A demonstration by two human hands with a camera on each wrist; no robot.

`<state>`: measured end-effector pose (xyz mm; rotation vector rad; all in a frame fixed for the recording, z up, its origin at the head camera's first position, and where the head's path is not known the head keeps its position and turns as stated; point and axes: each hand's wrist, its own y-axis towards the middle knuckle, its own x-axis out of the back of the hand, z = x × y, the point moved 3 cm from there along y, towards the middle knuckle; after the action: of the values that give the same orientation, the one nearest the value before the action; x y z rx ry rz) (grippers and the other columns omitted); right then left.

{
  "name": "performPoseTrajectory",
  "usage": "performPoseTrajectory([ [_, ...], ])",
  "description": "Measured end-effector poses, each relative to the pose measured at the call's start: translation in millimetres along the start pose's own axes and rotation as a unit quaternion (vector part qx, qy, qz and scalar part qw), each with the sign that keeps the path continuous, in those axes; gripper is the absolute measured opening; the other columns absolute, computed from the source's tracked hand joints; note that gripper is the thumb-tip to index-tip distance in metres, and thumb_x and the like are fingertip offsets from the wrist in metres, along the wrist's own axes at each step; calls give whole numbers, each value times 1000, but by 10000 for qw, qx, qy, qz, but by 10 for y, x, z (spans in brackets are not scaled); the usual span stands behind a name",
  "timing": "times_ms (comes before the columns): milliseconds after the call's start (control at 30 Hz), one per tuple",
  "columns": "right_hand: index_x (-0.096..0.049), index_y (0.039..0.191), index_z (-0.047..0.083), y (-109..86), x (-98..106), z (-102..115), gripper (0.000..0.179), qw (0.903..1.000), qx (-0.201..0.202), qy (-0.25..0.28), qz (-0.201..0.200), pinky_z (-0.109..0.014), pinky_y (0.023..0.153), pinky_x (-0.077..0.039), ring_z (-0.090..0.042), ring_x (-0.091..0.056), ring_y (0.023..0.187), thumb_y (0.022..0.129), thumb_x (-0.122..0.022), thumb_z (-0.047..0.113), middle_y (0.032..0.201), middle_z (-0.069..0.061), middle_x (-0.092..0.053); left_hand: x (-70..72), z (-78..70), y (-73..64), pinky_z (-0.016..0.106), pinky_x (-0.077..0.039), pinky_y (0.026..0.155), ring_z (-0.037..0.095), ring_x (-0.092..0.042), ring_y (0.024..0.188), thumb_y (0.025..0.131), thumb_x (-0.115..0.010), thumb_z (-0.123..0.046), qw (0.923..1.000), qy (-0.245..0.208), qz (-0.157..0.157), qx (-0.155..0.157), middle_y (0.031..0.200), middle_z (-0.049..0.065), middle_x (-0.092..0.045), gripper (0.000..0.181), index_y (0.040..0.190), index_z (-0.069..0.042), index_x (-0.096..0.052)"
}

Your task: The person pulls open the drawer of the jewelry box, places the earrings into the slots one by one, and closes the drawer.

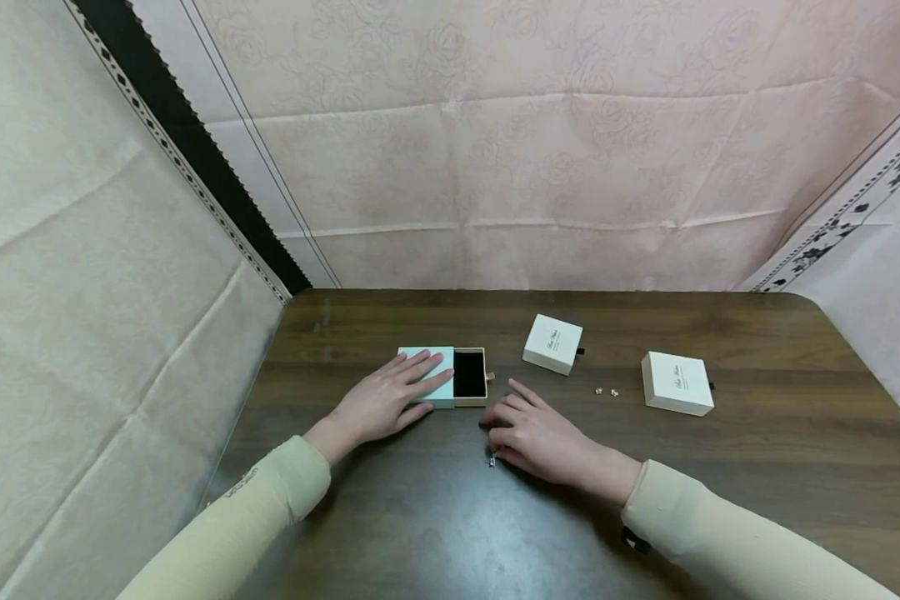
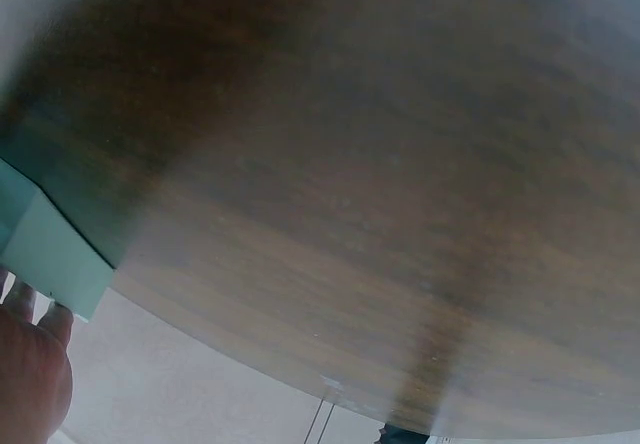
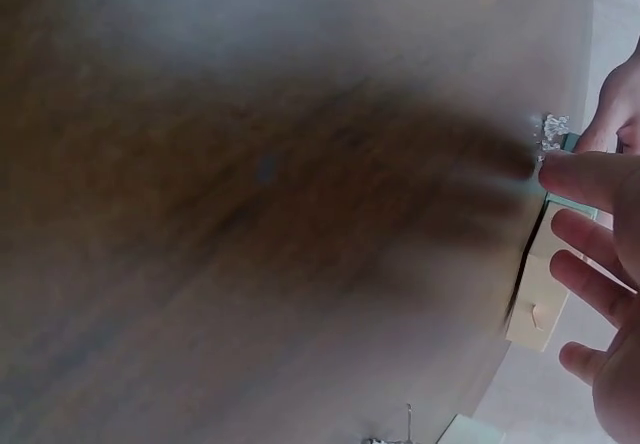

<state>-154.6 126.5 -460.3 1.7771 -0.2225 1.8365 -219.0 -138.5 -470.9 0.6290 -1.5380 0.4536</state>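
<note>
My left hand (image 1: 381, 402) lies flat on a light blue slide-out box (image 1: 437, 398), its straight fingers resting on the sleeve. The box's cream drawer (image 3: 540, 294) stands partly pulled out to the right, with a black insert (image 1: 468, 375) in it. Just right of and nearer than the drawer, my right hand (image 1: 536, 439) pinches a small sparkling silver earring (image 3: 553, 129) at the thumb tip, low over the table. Its other fingers are spread. Two small earrings (image 1: 606, 392) lie on the table to the right of this hand.
Two white boxes with dark printing, one at the back (image 1: 552, 343) and one farther right (image 1: 678, 383), stand on the brown wooden table (image 1: 420, 517). Each has a small black tab on its right side. Patterned cloth (image 1: 532, 183) hangs behind the table.
</note>
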Motion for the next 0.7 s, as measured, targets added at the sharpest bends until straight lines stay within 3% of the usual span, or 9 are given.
performPoseTrajectory([
  [400,-74,92,17,71,213,-112,9,9968,-515,600,-71,-70,121,-32,-33,-60,130,96,-82,16,134,-12,-68,2,2,-14,52,-25,130,27,-31,160,111,-60,-40,9999,84,-49,-57,173,8,-34,64,169,-26,-36],
  [700,-73,89,19,203,368,-184,12,9964,-576,578,-217,-70,124,-27,-33,-59,131,95,-83,16,137,-11,-68,15,-7,-13,51,-27,129,27,-33,160,111,-60,-39,9999,73,-53,-87,172,9,-36,63,168,-25,-38],
])
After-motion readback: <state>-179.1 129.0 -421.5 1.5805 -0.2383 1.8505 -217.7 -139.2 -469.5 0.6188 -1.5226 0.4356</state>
